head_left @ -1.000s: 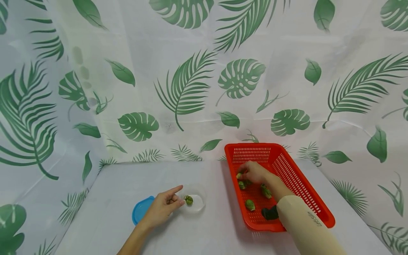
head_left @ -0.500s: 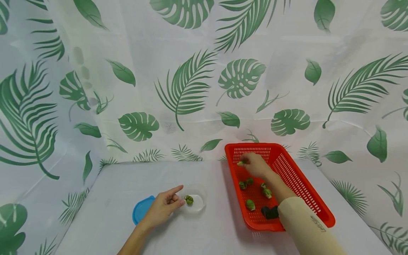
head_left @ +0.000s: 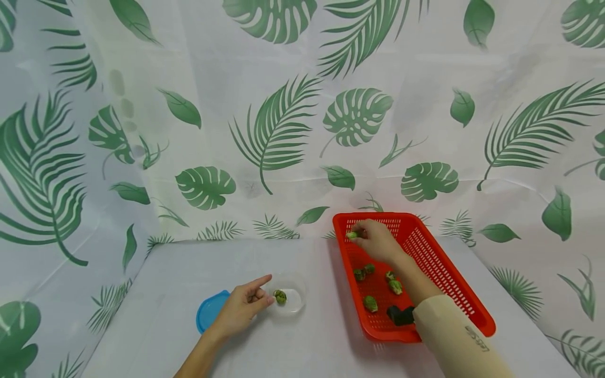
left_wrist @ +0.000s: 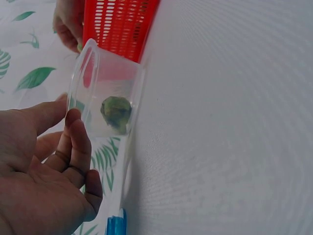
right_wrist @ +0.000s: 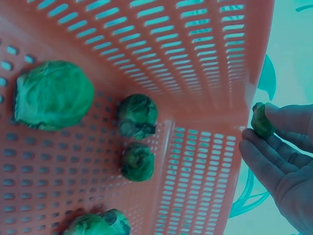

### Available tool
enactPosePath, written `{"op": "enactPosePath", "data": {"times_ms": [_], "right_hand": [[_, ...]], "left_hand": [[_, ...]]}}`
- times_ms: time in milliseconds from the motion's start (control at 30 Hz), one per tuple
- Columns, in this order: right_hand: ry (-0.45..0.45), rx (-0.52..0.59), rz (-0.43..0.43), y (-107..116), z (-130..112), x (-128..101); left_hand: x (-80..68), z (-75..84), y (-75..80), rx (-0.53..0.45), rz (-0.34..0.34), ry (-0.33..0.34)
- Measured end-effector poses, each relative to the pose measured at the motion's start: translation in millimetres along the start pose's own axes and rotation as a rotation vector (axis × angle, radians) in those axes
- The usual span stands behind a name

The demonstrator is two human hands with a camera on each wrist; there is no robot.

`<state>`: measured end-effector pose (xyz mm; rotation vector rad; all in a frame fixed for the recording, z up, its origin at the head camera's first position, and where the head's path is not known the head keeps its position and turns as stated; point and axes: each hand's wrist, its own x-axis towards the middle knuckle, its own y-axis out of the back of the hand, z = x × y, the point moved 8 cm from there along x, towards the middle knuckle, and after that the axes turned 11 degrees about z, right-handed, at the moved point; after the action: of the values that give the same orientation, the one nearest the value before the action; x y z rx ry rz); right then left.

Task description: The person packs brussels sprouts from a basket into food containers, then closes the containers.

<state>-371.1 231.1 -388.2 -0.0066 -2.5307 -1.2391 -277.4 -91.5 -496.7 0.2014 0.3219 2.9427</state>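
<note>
In the head view my left hand is at the left side of a small clear plastic container, thumb and index finger at its rim. One Brussels sprout lies inside the container. My right hand pinches another Brussels sprout between thumb and fingertips, above the far left corner of a red plastic basket. Several Brussels sprouts remain on the basket floor, among them a large one, a pair near the left wall, and one below my right forearm.
A round blue lid lies on the white table, partly behind my left hand. A black strap or camera part shows at my right wrist over the basket. A leaf-print sheet hangs behind and along the sides.
My right hand has risen from the basket floor toward its far left rim, carrying a Brussels sprout. My left hand and the container have stayed in place.
</note>
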Motion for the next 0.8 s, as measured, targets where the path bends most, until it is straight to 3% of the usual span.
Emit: {"op": "enactPosePath", "data": {"times_ms": [800], "right_hand": [[0.140, 0.093, 0.066, -2, -83, -6]], "left_hand": [[-1.3, 3.1, 1.6, 0.000, 0.015, 0.019]]}}
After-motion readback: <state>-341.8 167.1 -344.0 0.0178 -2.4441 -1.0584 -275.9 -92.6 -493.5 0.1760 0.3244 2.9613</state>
